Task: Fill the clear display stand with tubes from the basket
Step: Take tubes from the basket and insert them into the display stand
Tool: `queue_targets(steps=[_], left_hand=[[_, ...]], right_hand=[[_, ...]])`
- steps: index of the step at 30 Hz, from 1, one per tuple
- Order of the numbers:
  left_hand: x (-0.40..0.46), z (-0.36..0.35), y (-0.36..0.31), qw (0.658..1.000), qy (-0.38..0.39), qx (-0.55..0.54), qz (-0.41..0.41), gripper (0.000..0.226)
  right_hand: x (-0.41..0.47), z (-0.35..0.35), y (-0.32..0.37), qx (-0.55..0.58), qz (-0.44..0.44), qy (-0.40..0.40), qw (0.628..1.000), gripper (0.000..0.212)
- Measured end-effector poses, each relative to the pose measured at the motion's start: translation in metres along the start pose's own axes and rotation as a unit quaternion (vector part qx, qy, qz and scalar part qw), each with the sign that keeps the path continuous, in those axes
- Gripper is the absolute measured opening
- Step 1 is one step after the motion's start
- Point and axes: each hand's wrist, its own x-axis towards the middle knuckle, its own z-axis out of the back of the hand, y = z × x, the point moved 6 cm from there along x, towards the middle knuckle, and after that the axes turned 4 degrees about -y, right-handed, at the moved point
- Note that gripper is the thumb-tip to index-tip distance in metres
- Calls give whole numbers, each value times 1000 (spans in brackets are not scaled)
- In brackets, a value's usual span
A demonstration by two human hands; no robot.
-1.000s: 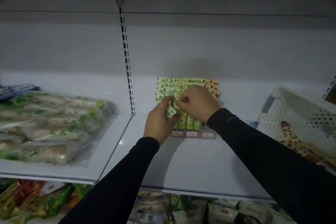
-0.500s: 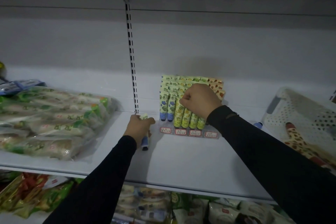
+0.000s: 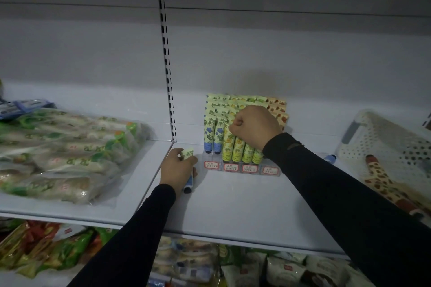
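Head cam: left hand point(image 3: 178, 168) is curled round a blue-capped tube point(image 3: 188, 184) down on the shelf point(image 3: 245, 207), just left of the clear display stand point(image 3: 242, 168); right hand point(image 3: 255, 128) is a fist against the stand's yellow tubes point(image 3: 235, 147), can't tell if it's pinching one; basket point(image 3: 382, 137) far right.

Left hand point(image 3: 177, 168) gripping tube point(image 3: 188, 171) — right hand point(image 3: 255, 128) fisted against display stand point(image 3: 242, 168)
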Motion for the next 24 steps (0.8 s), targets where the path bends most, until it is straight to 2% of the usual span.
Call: queue_targets(steps=[5,11,14,16,19,24], left_hand=[[-3,0,0,1000,-3,23,-16,42],[-7,1,-2,999,-3,38,-31,46],[-8,2,-2,999,-3,38,-38,46],[-7,1,-2,999,-2,37,-39,46],[-6,0,0,999,0,34,-36,46],[-4,0,3,999,0,27,-33,44]], right_hand=[[1,-2,-1,-2,12,8,1000,44],[1,-2,2,38,25,28,999,51],[0,2,2,65,21,19,997,45],[-1,3,1,55,21,22,998,38],[-1,-1,1,24,26,21,999,46],[-2,-2,7,-19,21,16,999,46]])
